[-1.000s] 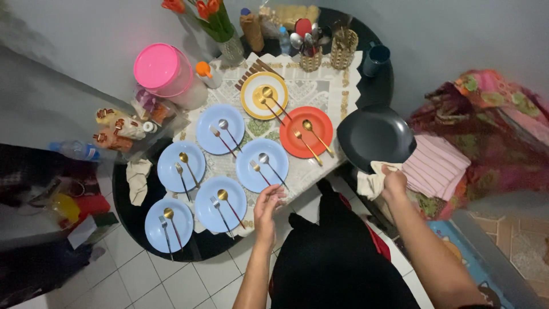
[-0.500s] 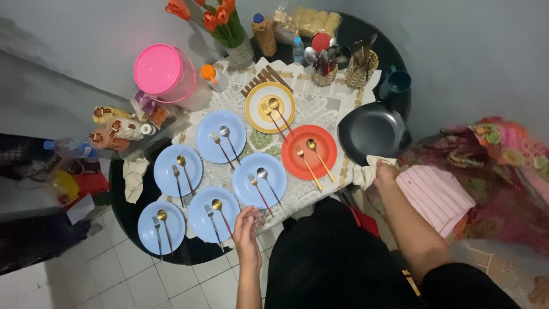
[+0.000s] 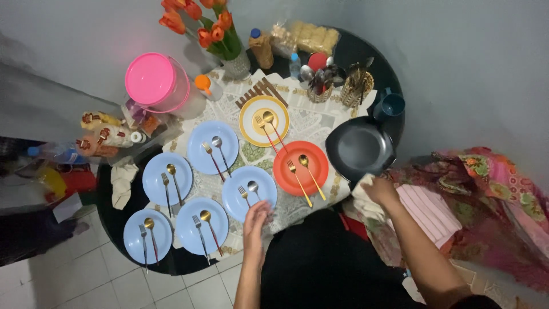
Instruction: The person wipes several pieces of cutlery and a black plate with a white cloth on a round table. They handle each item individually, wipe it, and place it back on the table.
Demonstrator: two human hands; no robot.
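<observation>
Your left hand [image 3: 255, 220] had come forward to the near edge of the table [image 3: 114, 212]; half a second earlier it hung off the edge, and a second earlier it was raised with fingers spread. It now lay over the near rim of the closest blue plate [image 3: 249, 193], fingers loosely curled, partly covering the fork and spoon [image 3: 254, 189] there. Whether it gripped the plate or the cutlery could not be told.

Your right hand [image 3: 377, 187] was closed on a pale cloth [image 3: 362, 197] and the near rim of the dark plate [image 3: 359, 148]. That plate, held out beyond the table a second earlier, had moved in over the right edge, just beside the orange plate [image 3: 301, 167].

Judged from this, the dark plate was being brought to join the set ones while the left hand attended to the nearest setting.

Toward the left edge lay four more blue plates, each with fork and spoon. Farther back: a yellow plate [image 3: 264, 121], cutlery holders [image 3: 337, 83], a pink-lidded tub [image 3: 157, 83], orange tulips [image 3: 206, 28].
</observation>
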